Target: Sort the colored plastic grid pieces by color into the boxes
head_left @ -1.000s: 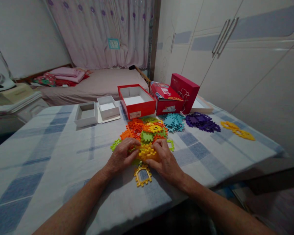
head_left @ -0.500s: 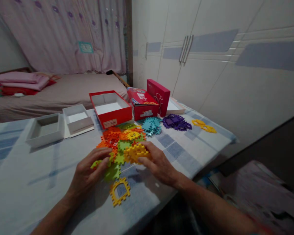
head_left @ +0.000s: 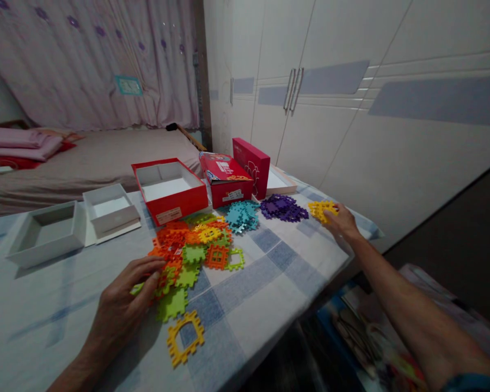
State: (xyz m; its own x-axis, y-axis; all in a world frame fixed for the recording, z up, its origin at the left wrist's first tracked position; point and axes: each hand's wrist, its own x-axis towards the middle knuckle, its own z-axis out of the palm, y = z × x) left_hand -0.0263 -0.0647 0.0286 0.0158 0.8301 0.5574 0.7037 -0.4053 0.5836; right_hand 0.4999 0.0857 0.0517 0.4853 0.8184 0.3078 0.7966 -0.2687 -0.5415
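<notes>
At the right end of the table, my right hand (head_left: 343, 222) is closed on several yellow interlocking plastic tiles (head_left: 323, 211), where yellow tiles lay before. My left hand (head_left: 126, 294) rests at the left edge of a mixed heap, fingers and thumb curled round a light green interlocking tile (head_left: 138, 288); its fingertips partly hide it. Orange tiles (head_left: 171, 239) and more green tiles (head_left: 172, 305) lie beside that hand. Nearer me is a yellow tile with an arched opening (head_left: 185, 338). An orange window tile (head_left: 217, 257) sits right of the heap.
A turquoise pile (head_left: 243, 216) and a purple pile (head_left: 283, 208) lie behind the heap. Along the back stand an open red box (head_left: 175, 206), a lidded red box (head_left: 231, 193), an upright pink box (head_left: 253, 163) and two grey-white trays (head_left: 49, 239). The wardrobe (head_left: 335, 141) stands beyond.
My right hand has carried the yellow tiles from the heap to the table's right end. The orange window tile and a green frame now show. My left hand stays at the heap; the view has turned right.
</notes>
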